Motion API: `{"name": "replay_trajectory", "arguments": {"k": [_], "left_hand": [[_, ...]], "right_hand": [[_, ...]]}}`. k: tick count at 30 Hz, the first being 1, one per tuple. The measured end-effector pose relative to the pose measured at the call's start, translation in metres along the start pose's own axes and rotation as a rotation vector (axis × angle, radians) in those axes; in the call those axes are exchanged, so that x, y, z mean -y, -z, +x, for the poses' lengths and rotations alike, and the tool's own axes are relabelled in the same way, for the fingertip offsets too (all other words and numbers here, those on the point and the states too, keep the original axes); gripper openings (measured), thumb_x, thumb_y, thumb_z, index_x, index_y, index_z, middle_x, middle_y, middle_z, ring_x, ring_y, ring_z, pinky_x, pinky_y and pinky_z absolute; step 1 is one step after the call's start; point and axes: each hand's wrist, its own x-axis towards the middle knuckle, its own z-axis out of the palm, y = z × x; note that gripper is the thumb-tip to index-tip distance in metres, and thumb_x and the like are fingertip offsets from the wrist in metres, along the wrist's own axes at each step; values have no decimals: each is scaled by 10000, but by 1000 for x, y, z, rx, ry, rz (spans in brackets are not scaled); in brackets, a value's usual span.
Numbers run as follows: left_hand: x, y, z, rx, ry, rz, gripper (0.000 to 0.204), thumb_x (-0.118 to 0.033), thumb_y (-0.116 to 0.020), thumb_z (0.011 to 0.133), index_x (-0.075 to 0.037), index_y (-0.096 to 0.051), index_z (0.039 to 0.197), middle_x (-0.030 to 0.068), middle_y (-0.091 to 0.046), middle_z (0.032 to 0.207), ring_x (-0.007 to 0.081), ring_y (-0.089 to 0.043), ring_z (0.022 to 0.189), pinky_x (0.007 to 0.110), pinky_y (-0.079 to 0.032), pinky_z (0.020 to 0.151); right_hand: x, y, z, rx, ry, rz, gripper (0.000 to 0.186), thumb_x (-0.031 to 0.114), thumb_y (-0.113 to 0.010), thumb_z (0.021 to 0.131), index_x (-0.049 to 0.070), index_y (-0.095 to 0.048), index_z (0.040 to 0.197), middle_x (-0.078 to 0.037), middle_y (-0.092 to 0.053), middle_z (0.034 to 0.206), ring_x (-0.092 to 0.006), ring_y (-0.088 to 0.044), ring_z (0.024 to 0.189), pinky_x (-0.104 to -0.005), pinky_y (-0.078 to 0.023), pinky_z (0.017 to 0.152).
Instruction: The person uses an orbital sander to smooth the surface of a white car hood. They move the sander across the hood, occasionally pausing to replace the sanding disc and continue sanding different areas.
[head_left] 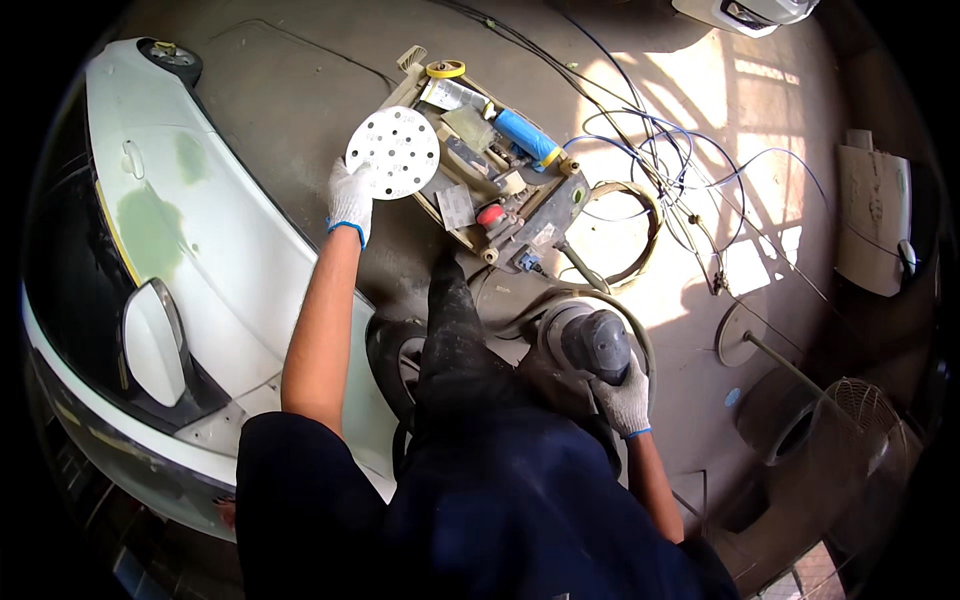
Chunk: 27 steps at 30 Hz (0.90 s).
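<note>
My left hand (349, 200), in a white knit glove with blue cuff, grips a round white perforated sanding disc (393, 135) by its lower left edge. My right hand (620, 398), gloved alike, is closed on a grey and black power sander (600, 340) with a hose attached, held low on my right. Beyond the disc stands a low trolley (555, 222) holding a yellow tape roll (446, 69), a blue roll (522, 132), a red-topped item (490, 216) and a grey abrasive sheet (455, 208). The disc overhangs the trolley in view; whether it touches is unclear.
A white car body (240, 260) with green patches and a mirror (152, 340) fills the left. Hoses and cables (650, 150) lie tangled at upper right, near a loose panel (870, 220). A pedestal fan (855, 400) and a tyre (775, 415) are at lower right.
</note>
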Motion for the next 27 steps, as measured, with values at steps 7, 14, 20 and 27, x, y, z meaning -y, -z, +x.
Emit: {"name": "replay_trajectory", "arguments": {"k": [7, 14, 20, 27], "left_hand": [[11, -105, -257, 202, 59, -17, 291, -175, -575, 1041, -15, -685, 1257, 51, -738, 1097, 118, -684, 956, 309, -551, 864], [-27, -171, -435, 271, 309, -339, 377, -239, -507, 1107, -35, -609, 1407, 58, -691, 1263, 153, -648, 1099, 324, -546, 949], [-65, -88, -540, 754, 207, -780, 747, -644, -446, 1048, -33, -525, 1471, 151, -629, 1387, 255, -628, 1250, 456, -527, 1042], [-78, -102, -657, 570, -139, -418, 600, -258, -779, 946, -38, -524, 1442, 54, -668, 1226, 126, -644, 1064, 323, -584, 881]], "right_hand": [[-19, 136, -19, 39, 473, 25, 621, 83, -783, 786, -34, -599, 1368, -171, -762, 1143, -211, -733, 1062, -356, -566, 942], [-21, 180, -64, 191, 403, 364, 495, 73, -782, 730, -47, -672, 1198, -134, -767, 1061, -209, -729, 966, -349, -570, 903], [-46, 207, -97, 546, 372, 628, 354, 74, -777, 720, -11, -714, 1058, -105, -751, 884, -181, -702, 717, -331, -581, 678], [-121, 179, -85, 895, 417, 1316, 668, 45, -799, 736, -31, -599, 1369, -202, -725, 1179, -347, -722, 986, -464, -604, 887]]}}
